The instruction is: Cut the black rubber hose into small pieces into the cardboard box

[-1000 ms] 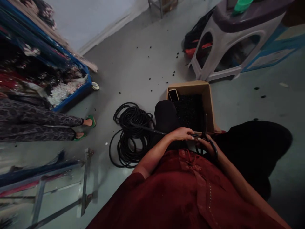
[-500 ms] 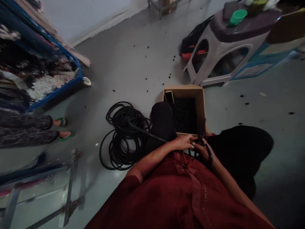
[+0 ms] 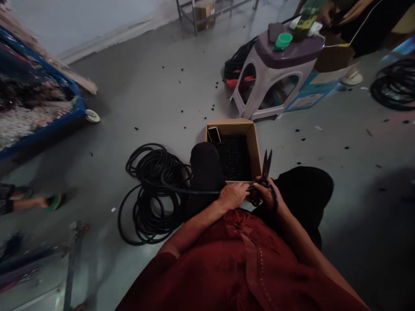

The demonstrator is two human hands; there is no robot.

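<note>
I sit on the floor in a red garment. My left hand [image 3: 232, 195] is closed on a black hose [image 3: 194, 190] that runs left to a big coil [image 3: 151, 192] on the floor. My right hand [image 3: 267, 195] grips black scissors [image 3: 266, 169], blades up and slightly apart, over the near edge of a cardboard box [image 3: 256, 149]. The box holds many small black cut pieces and a phone [image 3: 214, 134] in its far left corner. My black-clad knees flank the box.
A purple and white plastic stool [image 3: 275, 71] with a green cup [image 3: 283, 41] stands beyond the box; another person is behind it. A blue wheeled cart [image 3: 48, 121] is at left, someone's sandalled foot [image 3: 48, 201] below it. Another hose coil [image 3: 394, 84] lies far right. Black bits litter the floor.
The view has tilted up and right, showing more of the room. The scissors now point up with blades apart. The person at left has moved away to the left.
</note>
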